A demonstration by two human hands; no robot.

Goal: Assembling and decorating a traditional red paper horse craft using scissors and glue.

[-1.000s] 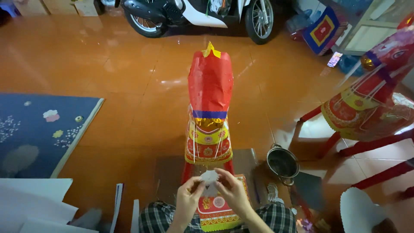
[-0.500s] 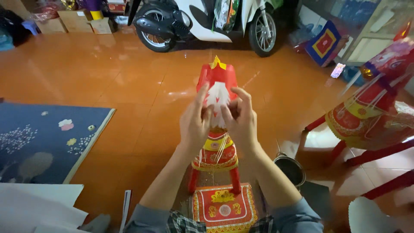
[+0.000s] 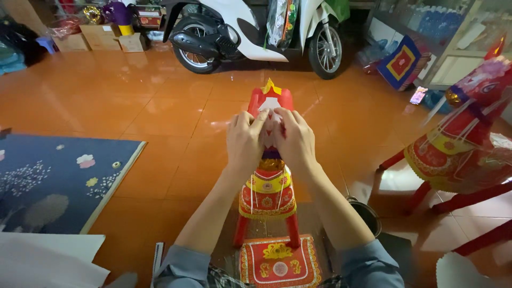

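The paper horse (image 3: 268, 186) at centre looks glossy red with gold foil trim; the orange tiled floor (image 3: 160, 112) shines; the blue mat (image 3: 48, 181) at left is matt.

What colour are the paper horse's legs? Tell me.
Red, seen in the head view: the paper horse's legs.

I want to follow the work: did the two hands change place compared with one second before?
Yes. The left hand and right hand went up from the low rear end of the red paper horse to its head.
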